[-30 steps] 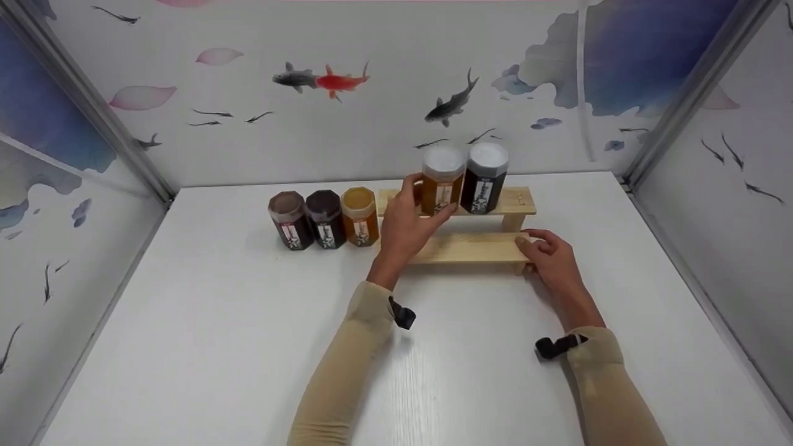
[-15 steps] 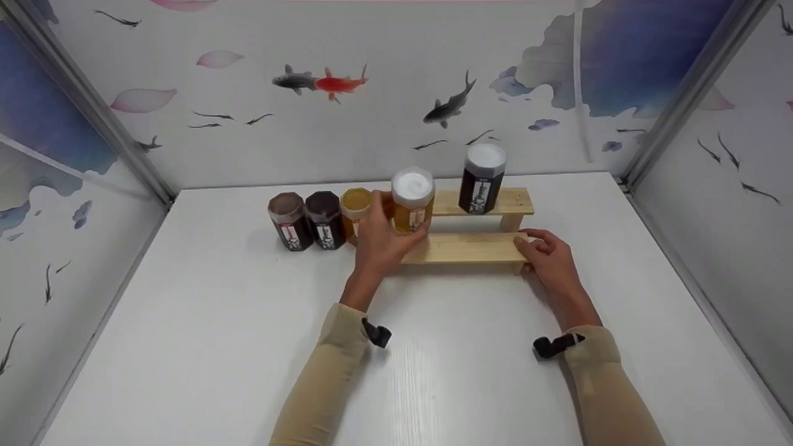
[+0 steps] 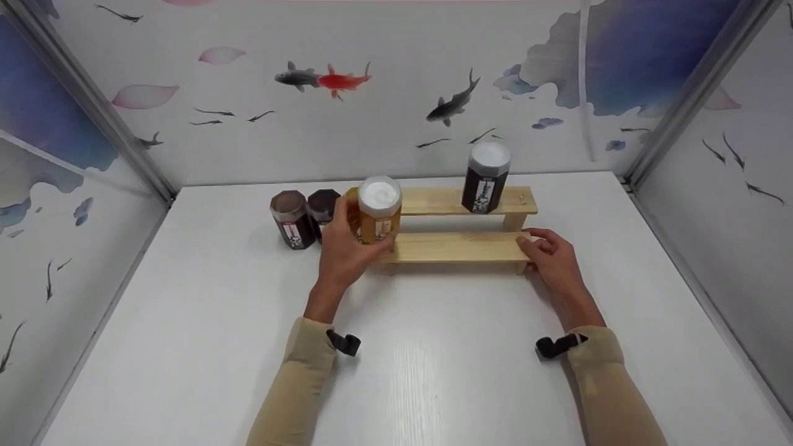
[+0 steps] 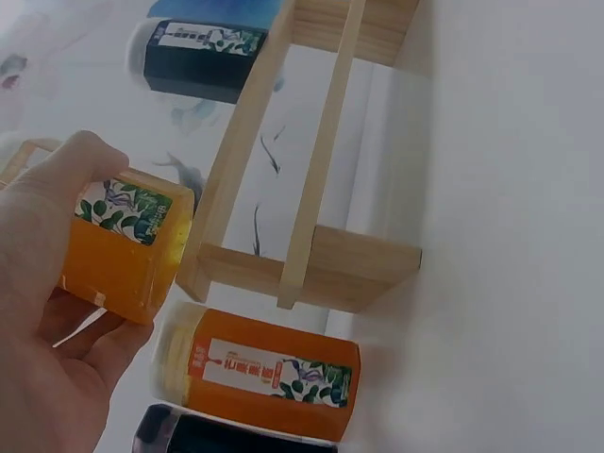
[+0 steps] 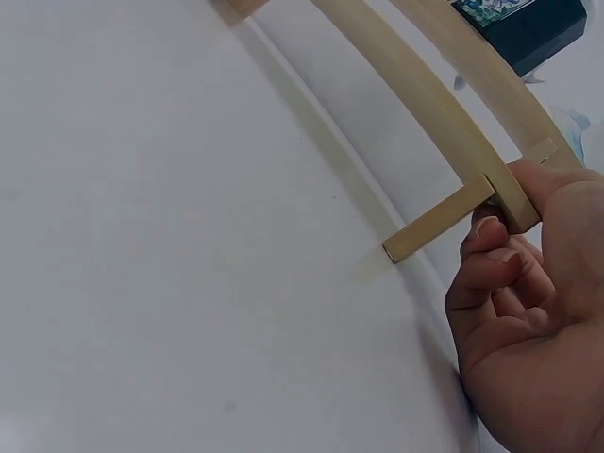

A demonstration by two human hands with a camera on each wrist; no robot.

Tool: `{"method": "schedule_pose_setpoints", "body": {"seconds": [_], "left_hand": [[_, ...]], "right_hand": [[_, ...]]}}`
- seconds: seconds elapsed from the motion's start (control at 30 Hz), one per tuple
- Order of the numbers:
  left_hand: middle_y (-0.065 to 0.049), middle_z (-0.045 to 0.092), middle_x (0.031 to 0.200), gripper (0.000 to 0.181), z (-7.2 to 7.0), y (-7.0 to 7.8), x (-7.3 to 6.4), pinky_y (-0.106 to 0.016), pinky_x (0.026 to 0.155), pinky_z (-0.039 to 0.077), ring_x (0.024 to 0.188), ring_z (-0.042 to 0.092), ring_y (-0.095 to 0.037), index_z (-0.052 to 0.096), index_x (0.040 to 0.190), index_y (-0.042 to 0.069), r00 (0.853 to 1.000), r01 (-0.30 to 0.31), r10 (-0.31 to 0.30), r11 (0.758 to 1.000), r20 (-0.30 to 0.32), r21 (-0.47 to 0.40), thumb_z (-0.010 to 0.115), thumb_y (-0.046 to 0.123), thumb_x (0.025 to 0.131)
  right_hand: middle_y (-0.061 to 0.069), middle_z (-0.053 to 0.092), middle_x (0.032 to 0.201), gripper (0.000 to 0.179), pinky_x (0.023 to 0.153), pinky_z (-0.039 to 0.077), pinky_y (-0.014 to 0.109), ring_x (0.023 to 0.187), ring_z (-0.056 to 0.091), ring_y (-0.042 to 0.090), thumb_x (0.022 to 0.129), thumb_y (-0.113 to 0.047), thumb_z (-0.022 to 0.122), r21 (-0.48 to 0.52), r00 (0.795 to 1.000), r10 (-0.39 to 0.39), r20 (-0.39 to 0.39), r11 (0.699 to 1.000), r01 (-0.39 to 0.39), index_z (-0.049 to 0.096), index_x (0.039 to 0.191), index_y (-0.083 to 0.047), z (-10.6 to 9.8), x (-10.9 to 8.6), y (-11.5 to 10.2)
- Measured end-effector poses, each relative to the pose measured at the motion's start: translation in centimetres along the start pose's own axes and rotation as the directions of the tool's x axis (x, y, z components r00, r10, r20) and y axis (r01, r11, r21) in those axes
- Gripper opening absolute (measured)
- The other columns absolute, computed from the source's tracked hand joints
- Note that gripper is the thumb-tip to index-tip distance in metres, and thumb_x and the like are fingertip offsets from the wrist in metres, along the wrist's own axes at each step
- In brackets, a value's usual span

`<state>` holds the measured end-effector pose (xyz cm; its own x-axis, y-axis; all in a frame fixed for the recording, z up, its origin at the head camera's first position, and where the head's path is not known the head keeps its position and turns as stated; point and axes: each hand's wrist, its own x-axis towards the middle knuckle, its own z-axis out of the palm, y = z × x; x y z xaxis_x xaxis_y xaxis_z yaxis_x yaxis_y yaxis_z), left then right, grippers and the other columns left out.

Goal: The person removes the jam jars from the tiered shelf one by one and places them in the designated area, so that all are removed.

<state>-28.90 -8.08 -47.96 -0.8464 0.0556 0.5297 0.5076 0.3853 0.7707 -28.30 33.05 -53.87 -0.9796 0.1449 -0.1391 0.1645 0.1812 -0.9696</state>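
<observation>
My left hand (image 3: 347, 251) grips an amber jar (image 3: 379, 207) with a white lid, held up in front of the left end of a two-step wooden rack (image 3: 458, 248). In the left wrist view the thumb and fingers wrap round that jar (image 4: 123, 241), clear of the rack. My right hand (image 3: 554, 260) pinches the right end of the rack's lower board, thumb on top and fingers curled beneath, as the right wrist view also shows. A dark jar (image 3: 486, 179) with a white lid stands upright on the upper board.
Left of the rack, on the white table (image 3: 204, 322), stand a brown-topped jar (image 3: 292, 220), a dark jar (image 3: 323, 207) and an orange jar (image 4: 274, 373), the last mostly hidden behind my left hand in the head view. A printed wall (image 3: 384, 136) closes the back.
The amber jar has left its spot beside the dark jar on the upper board; my left hand has carried it left and toward me. My right hand stays on the rack.
</observation>
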Motion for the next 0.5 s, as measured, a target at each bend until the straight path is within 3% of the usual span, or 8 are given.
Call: {"method": "schedule_pose_setpoints", "body": {"seconds": [0.27,0.5], "left_hand": [[-0.006,0.067,0.141,0.091,-1.8,-2.4,-1.6,-0.052,0.104,0.062,0.126,0.07,-0.022,0.045,0.158,0.025,0.999,0.023,-0.023,1.0,0.033,0.002,0.096,0.022,0.082],[-0.005,0.064,0.138,0.095,-2.5,-3.6,-1.8,-0.052,0.096,0.063,0.12,0.065,-0.021,0.044,0.158,0.029,0.995,0.072,-0.072,0.997,0.074,0.0,0.098,0.017,0.08]], "right_hand": [[-0.011,0.064,0.083,0.061,0.064,0.052,0.019,0.073,0.058,0.004,0.106,-0.041,0.072,-0.022,1.0,-0.02,0.008,1.0,0.02,0.054,0.155,-0.009,0.1,0.0,0.2],[-0.009,0.066,0.084,0.056,0.063,0.052,0.019,0.071,0.06,0.005,0.107,-0.035,0.071,0.005,0.999,-0.005,0.033,1.0,0.005,0.053,0.152,-0.006,0.1,-0.6,-1.0]]}}
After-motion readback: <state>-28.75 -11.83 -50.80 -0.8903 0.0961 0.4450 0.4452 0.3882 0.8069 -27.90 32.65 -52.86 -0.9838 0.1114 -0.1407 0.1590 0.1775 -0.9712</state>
